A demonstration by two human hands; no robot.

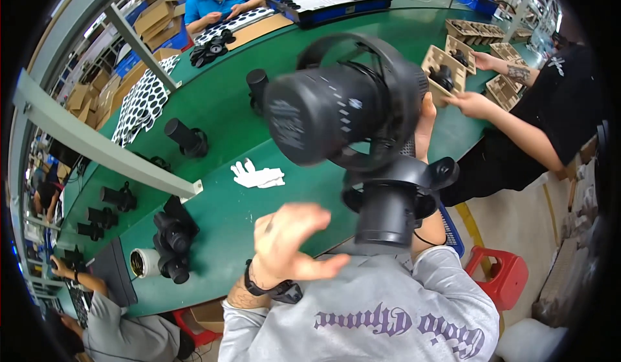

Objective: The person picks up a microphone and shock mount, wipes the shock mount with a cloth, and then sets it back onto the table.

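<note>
Close before me, my right hand [424,128] holds up a black microphone [323,113] with a round ring mount and a cylindrical base [387,216]. My fingers show behind the ring, by a mesh part; the rest of that hand is hidden. The microphone's rounded end, with pale printing, points left. Below and left of it is my left hand [288,242], slightly blurred, thumb and fingers apart and nothing in them. A dark watch is on its wrist. Beyond that hand, a white glove [257,174] lies on the green table [223,216].
Similar black microphones [186,137] stand or lie along the table, with several more [171,236] at left beside a white roll [145,262]. A grey metal post [110,132] crosses the left side. At right, another person holds a cardboard tray [446,68]. A red stool [501,278] stands behind.
</note>
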